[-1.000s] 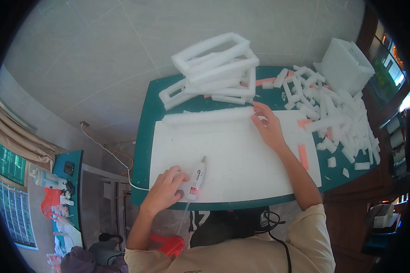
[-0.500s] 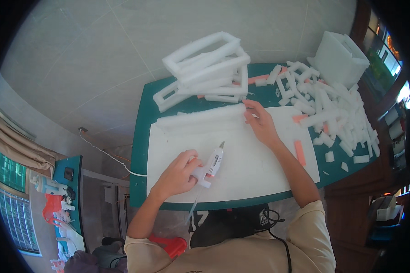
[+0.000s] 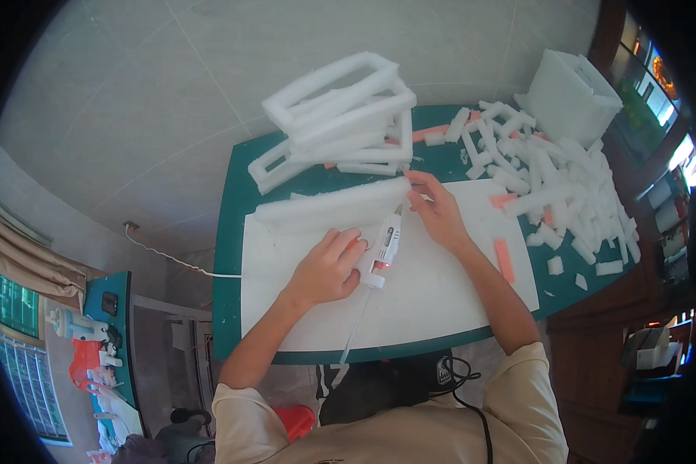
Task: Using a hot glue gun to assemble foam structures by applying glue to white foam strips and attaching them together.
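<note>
My left hand (image 3: 329, 267) is closed round the handle of a white glue gun (image 3: 387, 243), with a clear glue stick (image 3: 356, 325) trailing from its back end. Its nozzle points up and away, close to the right end of a long white foam strip (image 3: 332, 203). That strip lies along the far part of a white board (image 3: 441, 309). At the strip's right end, my right hand (image 3: 435, 205) pinches the corner between thumb and fingers.
Behind the strip stand stacked white foam frames (image 3: 340, 116). A heap of foam offcuts (image 3: 549, 170) covers the right of the green table (image 3: 228, 309), beside a white foam box (image 3: 572, 97). A pink strip (image 3: 504, 260) lies on the board. A white cord (image 3: 178, 267) runs off left.
My left hand has carried the glue gun up and to the right, bringing its nozzle near the strip's right end. My right hand still holds that end. The view has shifted slightly.
</note>
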{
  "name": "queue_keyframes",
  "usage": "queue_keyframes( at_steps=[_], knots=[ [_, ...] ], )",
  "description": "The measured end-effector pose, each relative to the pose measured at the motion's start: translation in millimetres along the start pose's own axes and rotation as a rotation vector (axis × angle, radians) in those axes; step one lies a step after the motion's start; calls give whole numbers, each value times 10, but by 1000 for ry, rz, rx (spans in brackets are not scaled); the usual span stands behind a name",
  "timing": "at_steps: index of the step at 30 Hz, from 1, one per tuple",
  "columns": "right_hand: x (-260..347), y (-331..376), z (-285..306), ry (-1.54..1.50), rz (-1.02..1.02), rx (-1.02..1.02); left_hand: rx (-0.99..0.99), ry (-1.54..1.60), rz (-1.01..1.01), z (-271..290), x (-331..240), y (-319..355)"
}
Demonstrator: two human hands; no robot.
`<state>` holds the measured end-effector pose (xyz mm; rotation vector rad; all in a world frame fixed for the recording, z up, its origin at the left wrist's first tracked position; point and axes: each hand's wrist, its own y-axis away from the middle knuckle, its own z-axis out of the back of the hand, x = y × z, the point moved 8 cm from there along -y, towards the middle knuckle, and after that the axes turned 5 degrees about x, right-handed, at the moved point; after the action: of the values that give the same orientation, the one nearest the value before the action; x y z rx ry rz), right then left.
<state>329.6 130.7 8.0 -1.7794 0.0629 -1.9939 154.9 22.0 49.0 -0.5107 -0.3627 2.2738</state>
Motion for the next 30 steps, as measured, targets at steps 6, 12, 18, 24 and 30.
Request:
queue_keyframes(
  at_steps=[6, 12, 18, 24, 30],
  knots=[
    [20, -7, -11, 28, 1, 5, -20, -29, 24, -42, 28, -15],
    [-19, 3, -9, 27, -13, 6, -3, -11, 25, -69, 55, -42],
    [-5, 2, -13, 10, -12, 12, 9, 8, 33, -88, 87, -55],
    [5, -2, -6, -2, -6, 14, 22, 16, 46, -81, 108, -81],
    [5, 0, -12, -11, -5, 25, 21, 5, 57, -80, 118, -83]
  ],
)
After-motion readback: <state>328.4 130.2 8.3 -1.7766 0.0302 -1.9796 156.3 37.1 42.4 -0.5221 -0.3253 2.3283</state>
